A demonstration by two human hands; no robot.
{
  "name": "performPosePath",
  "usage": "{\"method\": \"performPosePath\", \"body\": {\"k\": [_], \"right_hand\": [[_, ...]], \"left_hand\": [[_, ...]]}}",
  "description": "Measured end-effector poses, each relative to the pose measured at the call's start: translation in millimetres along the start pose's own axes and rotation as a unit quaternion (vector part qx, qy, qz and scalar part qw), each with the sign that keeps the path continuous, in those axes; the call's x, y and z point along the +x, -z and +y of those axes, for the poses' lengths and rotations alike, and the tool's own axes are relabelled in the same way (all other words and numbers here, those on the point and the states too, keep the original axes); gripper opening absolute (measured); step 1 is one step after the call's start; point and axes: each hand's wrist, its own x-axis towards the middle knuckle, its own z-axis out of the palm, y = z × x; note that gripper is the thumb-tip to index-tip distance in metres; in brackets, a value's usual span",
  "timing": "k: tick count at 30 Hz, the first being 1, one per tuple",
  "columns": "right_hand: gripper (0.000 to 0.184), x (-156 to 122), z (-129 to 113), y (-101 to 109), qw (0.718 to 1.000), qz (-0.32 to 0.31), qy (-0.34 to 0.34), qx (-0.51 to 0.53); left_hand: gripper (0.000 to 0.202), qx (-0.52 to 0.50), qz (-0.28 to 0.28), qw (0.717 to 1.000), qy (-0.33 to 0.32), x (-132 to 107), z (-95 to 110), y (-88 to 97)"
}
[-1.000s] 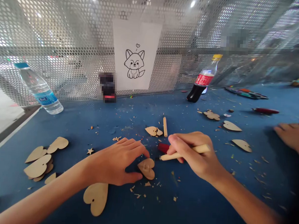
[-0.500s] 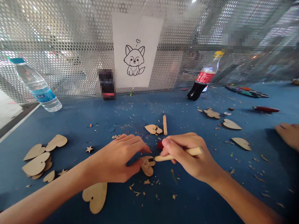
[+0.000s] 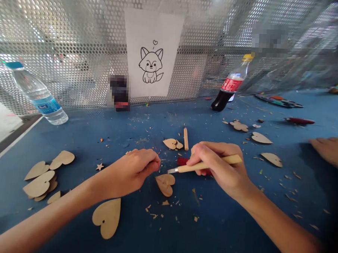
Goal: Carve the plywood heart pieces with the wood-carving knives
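My right hand (image 3: 217, 166) grips a wooden-handled carving knife (image 3: 203, 166), its short blade pointing left, just above a thin wooden heart cutout (image 3: 165, 184). My left hand (image 3: 133, 169) has its fingers curled together and sits beside that heart, not touching it. Under my right hand lies a red object (image 3: 182, 161), mostly hidden. Farther up are a wooden dowel (image 3: 186, 138) and a small heart piece (image 3: 171, 143). A larger heart with a hole (image 3: 106, 217) lies below my left forearm.
Shavings litter the blue mat (image 3: 223, 233). A pile of wooden hearts (image 3: 39, 183) lies at left, and more hearts (image 3: 271, 159) at right. A co-worker's hand (image 3: 327, 152) rests at right. A water bottle (image 3: 37, 94), cola bottle (image 3: 225, 95) and perforated metal screen (image 3: 63, 32) stand behind.
My left hand has let go of the heart and drawn back to the left, fingers curling shut. The knife has moved off the heart, up and to the right.
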Motion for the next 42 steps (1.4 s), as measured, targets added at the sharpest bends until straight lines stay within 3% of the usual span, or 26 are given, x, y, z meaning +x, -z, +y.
{"method": "performPosePath", "body": {"k": [4, 7, 12, 20, 29, 33, 42], "right_hand": [[0.044, 2, -3, 0, 0.998, -0.007, 0.002, -0.056], [0.044, 3, -4, -1, 0.996, -0.035, 0.008, -0.085], [0.047, 2, -2, -3, 0.989, -0.092, 0.011, -0.115], [0.047, 4, -2, -4, 0.981, -0.152, 0.025, -0.119], [0.048, 4, -2, 0, 0.981, -0.140, 0.005, -0.138], [0.050, 5, -3, 2, 0.980, -0.135, 0.004, -0.146], [0.049, 7, -4, 4, 0.979, -0.128, 0.019, -0.159]], "left_hand": [[0.020, 0.146, 0.009, 0.989, -0.011, -1, -2, 1.6], [0.012, 0.186, 0.010, 0.982, -0.016, -1, -1, 3.7], [0.012, 0.139, -0.036, 0.989, -0.032, -3, 4, 0.1], [0.010, 0.112, -0.033, 0.992, -0.045, -4, 5, -5.9], [0.016, 0.078, -0.022, 0.996, -0.050, -2, 10, -10.1], [0.032, 0.085, -0.010, 0.994, -0.069, -2, 13, -18.0], [0.031, 0.084, -0.011, 0.992, -0.099, -4, 12, -23.6]]}}
